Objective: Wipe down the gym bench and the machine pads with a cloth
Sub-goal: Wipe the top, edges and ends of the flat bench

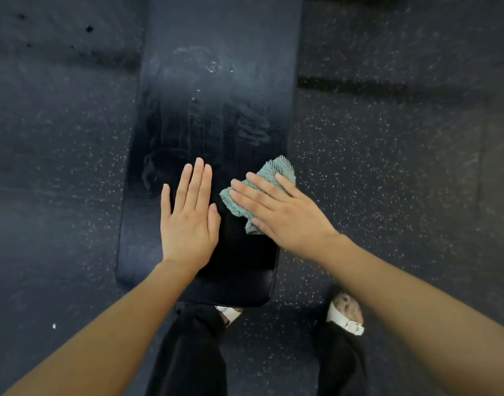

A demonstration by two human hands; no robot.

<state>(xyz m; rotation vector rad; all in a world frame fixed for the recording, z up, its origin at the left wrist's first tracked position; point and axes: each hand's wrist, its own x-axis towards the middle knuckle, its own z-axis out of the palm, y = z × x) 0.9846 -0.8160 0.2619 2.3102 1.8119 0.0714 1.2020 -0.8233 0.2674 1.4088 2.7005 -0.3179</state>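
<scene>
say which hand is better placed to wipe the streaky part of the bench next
Right. The right hand lies flat on the green cloth near the right edge of the gym bench, just short of the wet streaks. The left hand rests bare on the bench, without a cloth.

We count one padded surface (216, 90), one green cloth (280, 170), and two hands, our left hand (187, 224) and our right hand (288, 215). Below them we count two white sandals (348, 324) and two black trouser legs (187, 355).
</scene>
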